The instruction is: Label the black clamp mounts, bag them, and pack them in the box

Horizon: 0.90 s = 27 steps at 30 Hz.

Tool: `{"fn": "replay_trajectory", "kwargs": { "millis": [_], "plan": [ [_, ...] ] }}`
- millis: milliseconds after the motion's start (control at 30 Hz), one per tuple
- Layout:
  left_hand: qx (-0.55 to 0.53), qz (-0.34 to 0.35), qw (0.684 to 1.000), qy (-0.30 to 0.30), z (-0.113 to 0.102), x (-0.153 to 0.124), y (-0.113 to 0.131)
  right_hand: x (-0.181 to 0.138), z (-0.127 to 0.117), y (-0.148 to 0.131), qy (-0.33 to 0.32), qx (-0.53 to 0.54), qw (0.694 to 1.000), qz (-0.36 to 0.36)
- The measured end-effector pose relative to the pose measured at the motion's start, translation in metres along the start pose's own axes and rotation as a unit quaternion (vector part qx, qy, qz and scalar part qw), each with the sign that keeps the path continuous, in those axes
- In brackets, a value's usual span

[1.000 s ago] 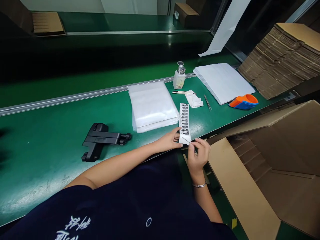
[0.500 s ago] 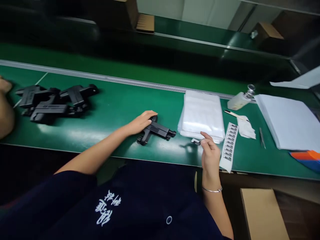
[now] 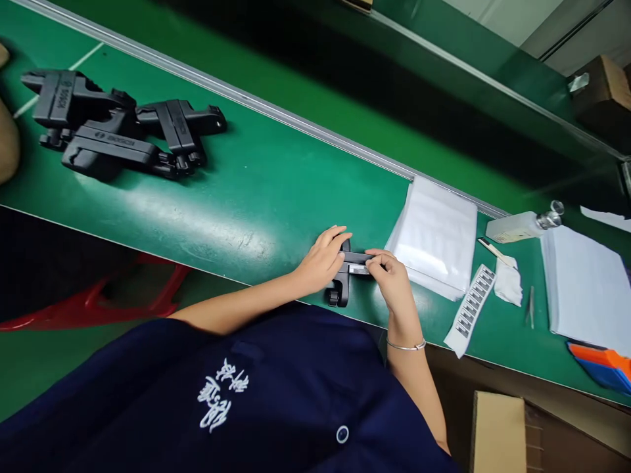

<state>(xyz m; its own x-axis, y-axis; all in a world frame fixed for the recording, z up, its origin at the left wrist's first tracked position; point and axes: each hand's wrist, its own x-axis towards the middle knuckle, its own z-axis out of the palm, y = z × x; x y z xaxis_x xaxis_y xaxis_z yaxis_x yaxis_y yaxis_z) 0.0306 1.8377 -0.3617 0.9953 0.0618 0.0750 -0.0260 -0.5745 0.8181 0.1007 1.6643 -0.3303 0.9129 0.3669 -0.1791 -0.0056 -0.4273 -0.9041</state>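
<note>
A black plastic part (image 3: 345, 279) lies near the front edge of the green belt (image 3: 256, 190). My left hand (image 3: 323, 257) curls around its left end and holds it. My right hand (image 3: 389, 279) pinches a small label against the top of the part, fingers pressed together. A white strip of barcode labels (image 3: 470, 309) lies just right of my right hand. A stack of clear plastic bags (image 3: 436, 233) sits behind the strip.
Several black parts (image 3: 118, 131) are piled at the far left of the belt, beside another person's hand (image 3: 7, 141). A solvent bottle (image 3: 522, 225), a wipe, tweezers (image 3: 531, 305), white sheets (image 3: 586, 286) and an orange-blue object (image 3: 604, 364) lie to the right. A cardboard box (image 3: 497, 430) stands below.
My left hand went from the label strip to the black part and pulled it closer. My right hand peeled a label off and brought it onto the part. The view swung left.
</note>
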Motion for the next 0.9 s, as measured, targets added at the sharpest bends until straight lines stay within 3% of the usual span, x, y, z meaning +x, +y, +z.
{"fn": "replay_trajectory", "kwargs": {
  "millis": [900],
  "plan": [
    [-0.014,-0.006,1.0,-0.003,-0.001,0.0,0.0028,0.0009,0.0021,-0.0022,-0.001,-0.029,1.0,0.003]
  ]
}}
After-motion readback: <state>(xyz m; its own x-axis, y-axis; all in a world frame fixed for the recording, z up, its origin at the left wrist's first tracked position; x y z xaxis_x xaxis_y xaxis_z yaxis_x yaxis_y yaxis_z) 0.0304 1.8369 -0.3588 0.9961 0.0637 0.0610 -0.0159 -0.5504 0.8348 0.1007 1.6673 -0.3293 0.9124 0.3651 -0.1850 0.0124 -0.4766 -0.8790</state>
